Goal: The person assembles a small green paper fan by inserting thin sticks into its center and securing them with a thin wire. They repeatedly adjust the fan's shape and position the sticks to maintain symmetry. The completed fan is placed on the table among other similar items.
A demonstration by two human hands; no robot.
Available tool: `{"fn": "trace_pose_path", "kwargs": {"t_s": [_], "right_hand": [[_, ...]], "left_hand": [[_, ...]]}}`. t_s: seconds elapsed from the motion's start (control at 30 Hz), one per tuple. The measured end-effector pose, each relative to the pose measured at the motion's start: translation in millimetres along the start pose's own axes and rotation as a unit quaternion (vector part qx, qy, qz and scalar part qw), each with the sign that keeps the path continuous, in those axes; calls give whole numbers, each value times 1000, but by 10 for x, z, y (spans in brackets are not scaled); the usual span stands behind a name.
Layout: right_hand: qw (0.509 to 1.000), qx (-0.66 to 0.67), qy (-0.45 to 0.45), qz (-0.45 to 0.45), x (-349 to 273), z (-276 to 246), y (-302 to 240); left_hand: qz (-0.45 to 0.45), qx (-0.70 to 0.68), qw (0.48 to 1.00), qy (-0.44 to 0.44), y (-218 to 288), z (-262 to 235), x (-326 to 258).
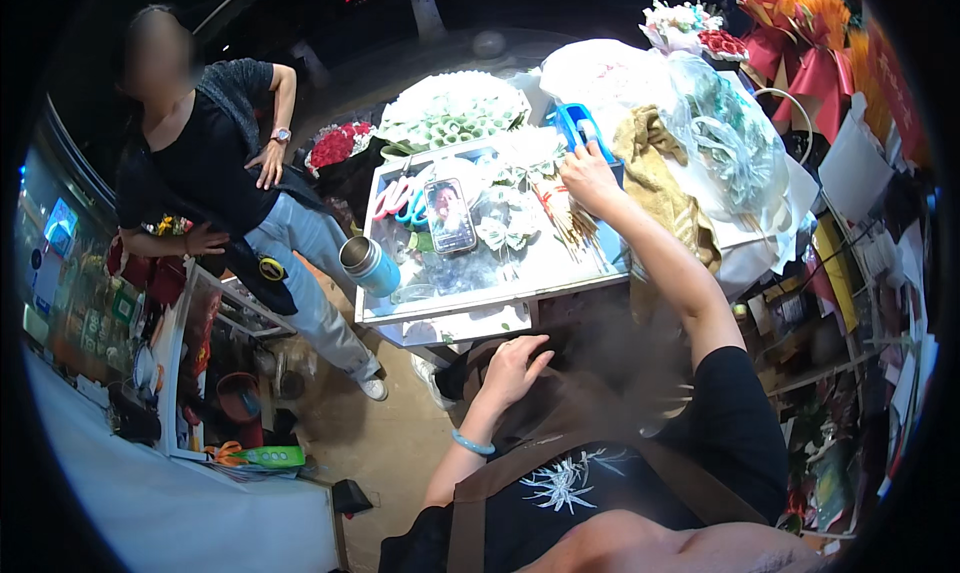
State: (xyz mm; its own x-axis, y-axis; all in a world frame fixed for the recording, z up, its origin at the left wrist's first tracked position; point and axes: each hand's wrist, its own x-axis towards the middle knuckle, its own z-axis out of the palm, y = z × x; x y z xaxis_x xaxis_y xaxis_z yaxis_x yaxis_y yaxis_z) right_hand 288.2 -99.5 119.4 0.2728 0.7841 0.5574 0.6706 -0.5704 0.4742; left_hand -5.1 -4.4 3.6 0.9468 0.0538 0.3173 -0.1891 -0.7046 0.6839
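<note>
My right hand (pixel 590 178) reaches across the table, its fingers curled at the near end of a blue tape dispenser (pixel 573 123). Whether a strip of tape lies between the fingertips is too small to see. Below the table's front edge hangs my left hand (pixel 513 373), open and loosely bent, with nothing in it. Beside my right hand lies a bundle of thin brown sticks (pixel 568 218) with red at their tops. White and green wrapped bunches (pixel 507 223) sit left of them, next to a phone (pixel 451 216) with a lit screen.
A blue steel cup (pixel 370 265) stands at the table's (pixel 480 308) front left corner, near scissors (pixel 411 205). A brown cloth (pixel 665 188) and plastic bags (pixel 725 133) crowd the right. Behind is a large pale bouquet (pixel 455 113). Another person (pixel 215 163) stands at left.
</note>
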Motion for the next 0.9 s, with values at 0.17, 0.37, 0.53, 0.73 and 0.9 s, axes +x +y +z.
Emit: {"fn": "trace_pose_path", "kwargs": {"t_s": [0.17, 0.37, 0.53, 0.73, 0.9], "right_hand": [[997, -1, 68, 29, -35, 51, 110], [995, 45, 49, 81, -29, -153, 202], [939, 214, 217, 160, -355, -506, 91], [493, 779, 145, 358, -870, -789, -846], [404, 849, 70, 334, -1009, -854, -1411]], "left_hand": [[-7, -14, 1000, 17, 123, 28, 150], [10, -103, 993, 54, 293, 219, 481], [-36, -248, 965, 76, 361, 252, 696], [-45, -533, 838, 107, 395, 75, 829], [-21, -584, 772, 250, 557, -67, 783]]}}
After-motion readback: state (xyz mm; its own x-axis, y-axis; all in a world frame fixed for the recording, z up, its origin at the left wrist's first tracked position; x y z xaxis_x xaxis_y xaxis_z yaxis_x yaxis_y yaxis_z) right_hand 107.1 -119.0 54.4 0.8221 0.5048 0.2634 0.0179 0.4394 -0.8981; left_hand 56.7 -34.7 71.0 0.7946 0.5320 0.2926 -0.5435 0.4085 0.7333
